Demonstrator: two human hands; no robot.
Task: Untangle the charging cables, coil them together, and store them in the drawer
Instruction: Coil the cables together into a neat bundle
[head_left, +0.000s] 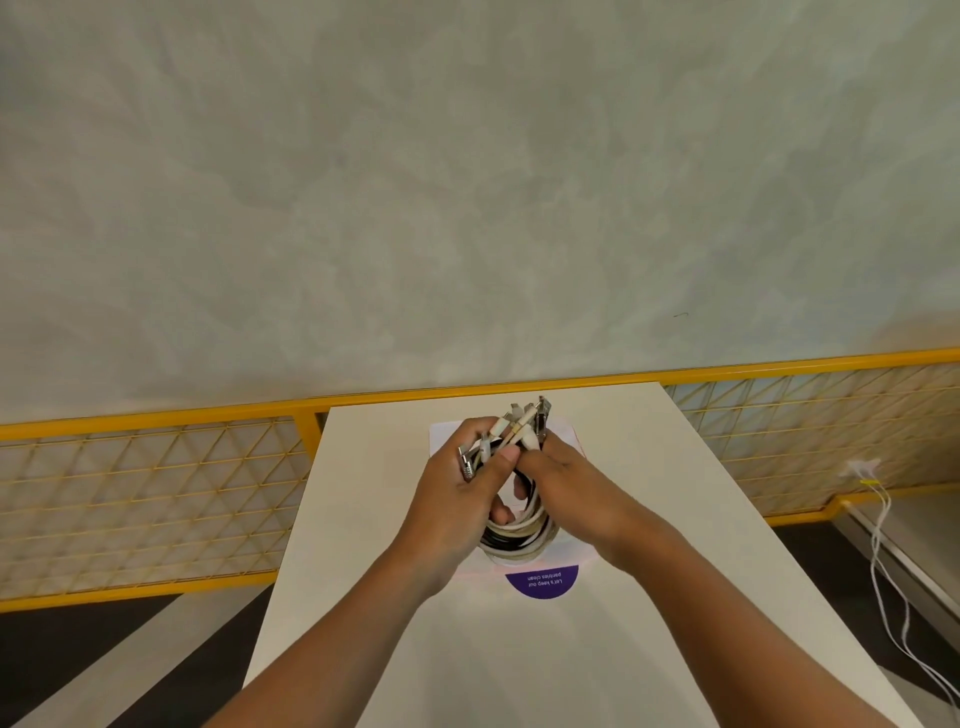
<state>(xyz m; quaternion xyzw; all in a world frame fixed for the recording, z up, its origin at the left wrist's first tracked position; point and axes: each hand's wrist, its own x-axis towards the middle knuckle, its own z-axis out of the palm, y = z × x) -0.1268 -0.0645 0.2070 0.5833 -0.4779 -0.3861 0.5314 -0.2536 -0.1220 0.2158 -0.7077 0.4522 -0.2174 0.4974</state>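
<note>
A coiled bundle of white, beige and black charging cables is held above the white table top. My left hand grips the bundle from the left, thumb pressed over the strands, with silver plugs sticking out past its fingers. My right hand grips the same bundle from the right. Several plug ends point up and away above both hands. The coil's loops hang below the palms. No drawer is visible.
A white card with a purple printed patch lies on the table under the coil. A yellow mesh railing runs behind the table on both sides. White cables hang from a wall socket at the right.
</note>
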